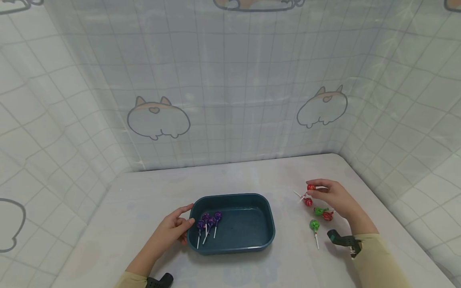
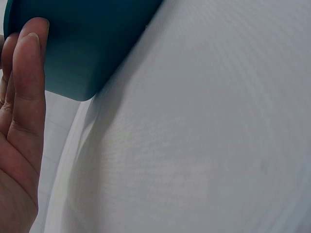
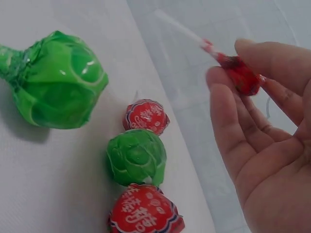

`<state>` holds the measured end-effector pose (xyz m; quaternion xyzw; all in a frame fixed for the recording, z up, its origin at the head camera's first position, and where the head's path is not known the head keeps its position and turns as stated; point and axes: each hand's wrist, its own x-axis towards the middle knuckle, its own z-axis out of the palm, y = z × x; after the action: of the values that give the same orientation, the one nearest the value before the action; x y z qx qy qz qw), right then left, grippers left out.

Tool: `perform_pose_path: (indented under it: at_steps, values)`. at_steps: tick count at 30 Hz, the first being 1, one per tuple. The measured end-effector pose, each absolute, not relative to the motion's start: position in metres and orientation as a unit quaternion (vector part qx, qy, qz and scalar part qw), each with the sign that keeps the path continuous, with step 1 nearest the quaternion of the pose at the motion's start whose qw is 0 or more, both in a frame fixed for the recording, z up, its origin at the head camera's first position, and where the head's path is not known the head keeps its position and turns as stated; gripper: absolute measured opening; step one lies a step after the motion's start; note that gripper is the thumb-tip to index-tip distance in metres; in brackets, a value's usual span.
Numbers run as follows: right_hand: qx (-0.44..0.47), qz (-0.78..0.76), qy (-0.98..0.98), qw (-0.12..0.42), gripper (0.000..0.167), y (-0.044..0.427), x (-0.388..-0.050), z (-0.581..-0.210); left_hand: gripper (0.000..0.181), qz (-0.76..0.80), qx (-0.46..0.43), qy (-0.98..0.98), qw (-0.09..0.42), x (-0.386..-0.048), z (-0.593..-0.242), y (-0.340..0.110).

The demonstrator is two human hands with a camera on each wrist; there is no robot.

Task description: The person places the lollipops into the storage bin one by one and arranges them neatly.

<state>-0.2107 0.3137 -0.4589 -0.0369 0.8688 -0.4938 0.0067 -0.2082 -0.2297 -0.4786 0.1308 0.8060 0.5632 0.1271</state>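
Observation:
A dark blue rectangular tray (image 1: 245, 228) stands on the table. My left hand (image 1: 171, 230) grips its left rim, thumb over the edge and fingers against the outer wall. Inside the tray's left end lie several purple lollipops (image 1: 206, 217), white sticks toward me. Over at the right, my right hand (image 1: 335, 196) pinches a red lollipop (image 3: 245, 77) by its wrapped head, between thumb and fingertips. Its stick points away from the palm. Below that hand lie a red lollipop (image 1: 307, 201), a green lollipop (image 1: 318, 211) touching another red lollipop (image 1: 327, 216), and a nearer green lollipop (image 1: 314, 225).
The white table (image 1: 151, 192) has curtain-like sheets with a grid pattern (image 1: 245, 80) behind it and along both sides. Black wrist straps (image 1: 343, 240) sit on both forearms. Bare tabletop separates the tray from the loose lollipops.

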Motion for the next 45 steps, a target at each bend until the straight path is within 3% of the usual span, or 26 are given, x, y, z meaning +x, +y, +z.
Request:
perform_pose_path:
  at_steps: [18,29,38,45]
  values:
    - [-0.042,-0.46,0.887,-0.004,0.046,0.302,-0.207,-0.448,0.059,0.563,0.141,0.804,0.128,-0.213,-0.477,-0.221]
    - [-0.099,-0.428,0.898,-0.024,0.046,0.284,-0.213,-0.431,0.059,0.562,0.153,0.803,0.129,-0.217,-0.478,-0.217]
    - [-0.133,-0.438,0.889,0.0,0.043,0.248,-0.225,-0.408,0.058,0.559,0.149,0.806,0.128,-0.219,-0.481,-0.217]
    - [-0.185,-0.451,0.873,0.03,0.031,0.213,-0.233,-0.398,0.059,0.558,0.153,0.805,0.128,-0.219,-0.48,-0.216]
